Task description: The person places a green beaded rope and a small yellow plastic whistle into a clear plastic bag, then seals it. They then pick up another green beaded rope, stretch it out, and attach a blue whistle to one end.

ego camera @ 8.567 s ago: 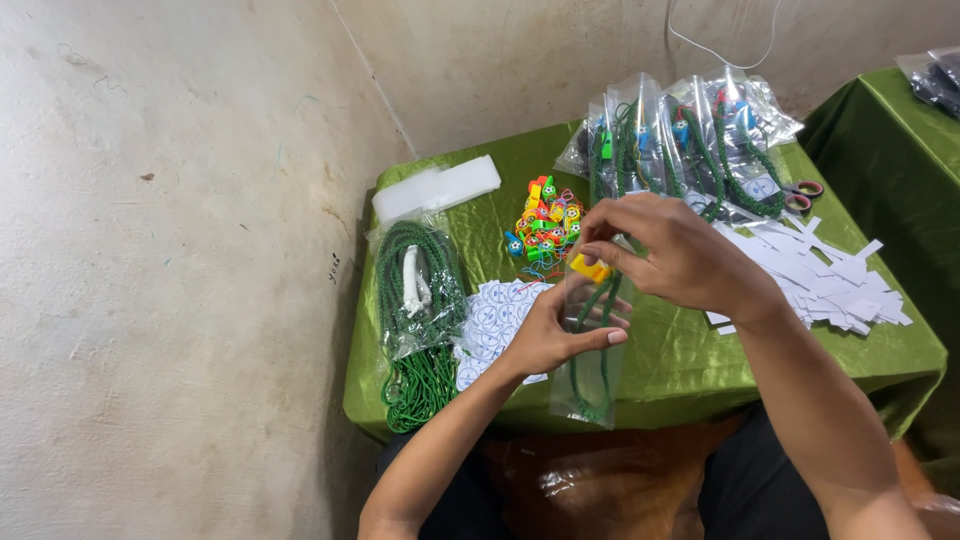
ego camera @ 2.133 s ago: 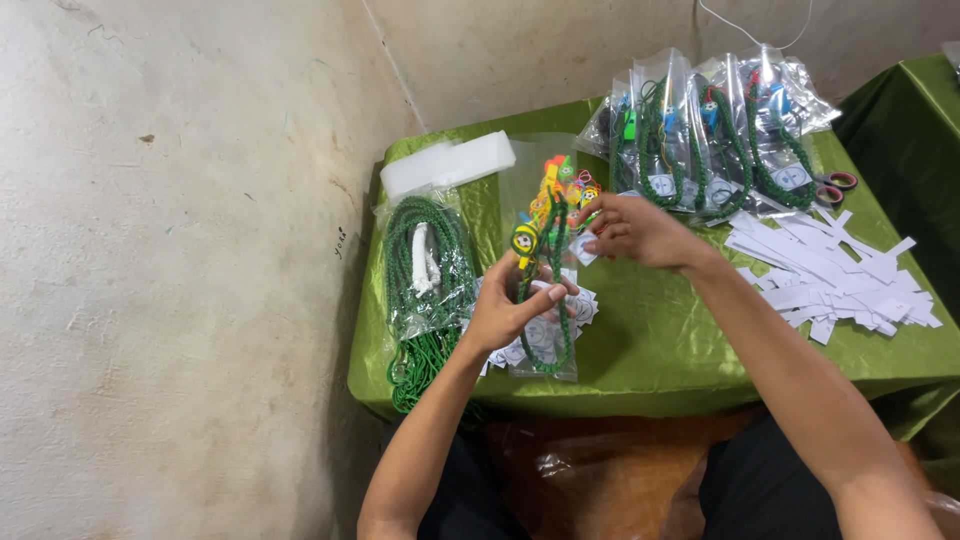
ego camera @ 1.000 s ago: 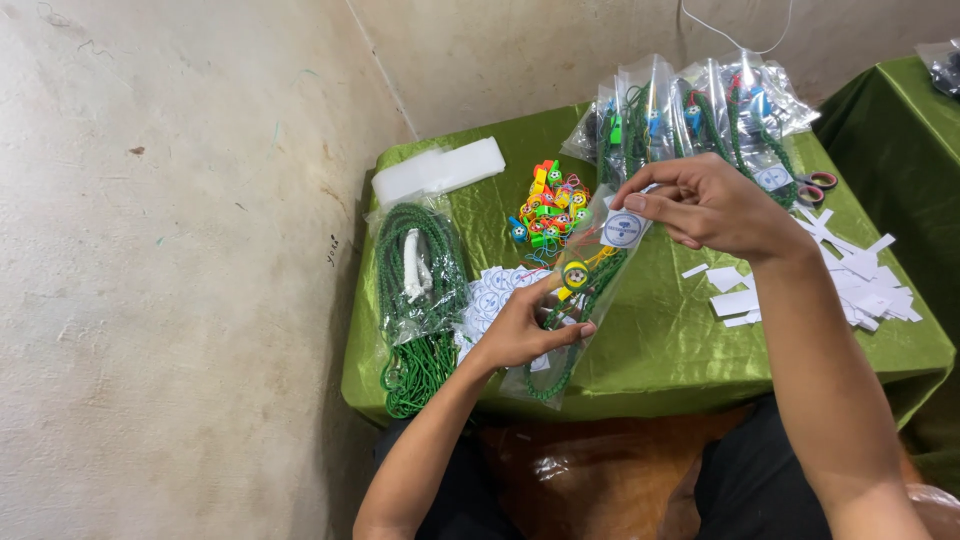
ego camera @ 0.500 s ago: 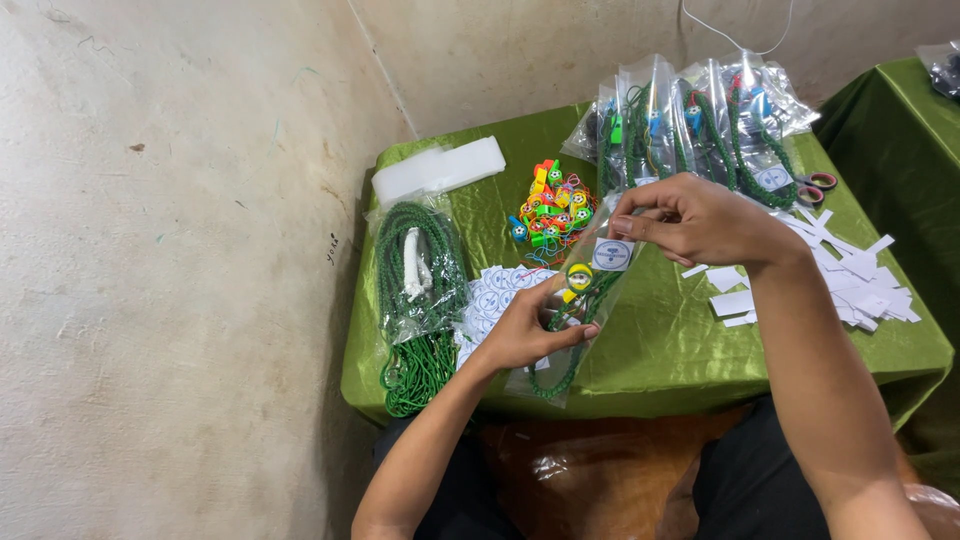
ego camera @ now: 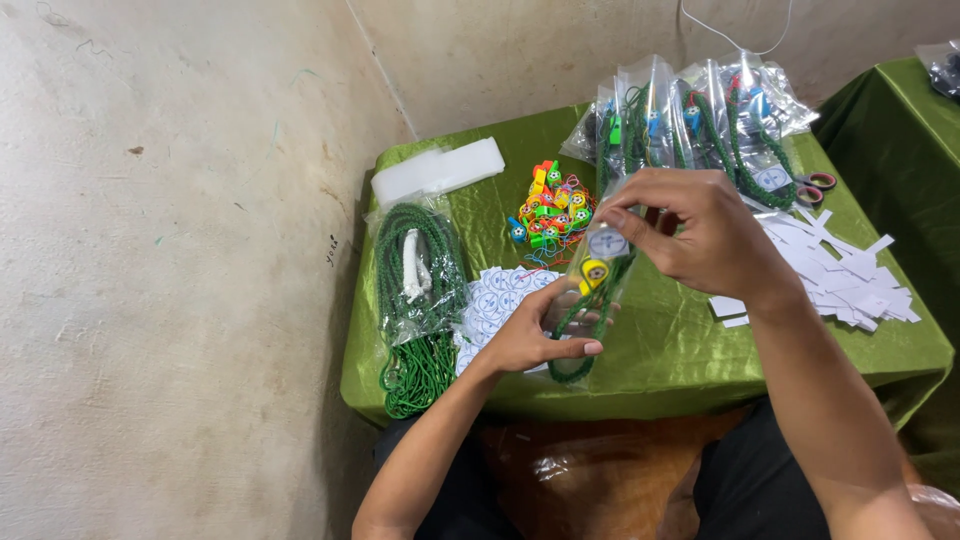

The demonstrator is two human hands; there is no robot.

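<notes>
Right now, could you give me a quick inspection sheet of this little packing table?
Surface: small table under shiny green cloth.
Job's things: clear bag with green cord, yellow toy and round label inside.
Clutter: pile of coloured toys, round labels, bundle of green cords, filled bags, paper strips, scissors.
Grippers: left hand holds the bag's lower part; right hand pinches its top.
Cables: white wire on the wall.
Surroundings: bare concrete wall; second green table.

One head camera looks steeply down, near, at the green table (ego camera: 690, 350) in frame centre-right.
</notes>
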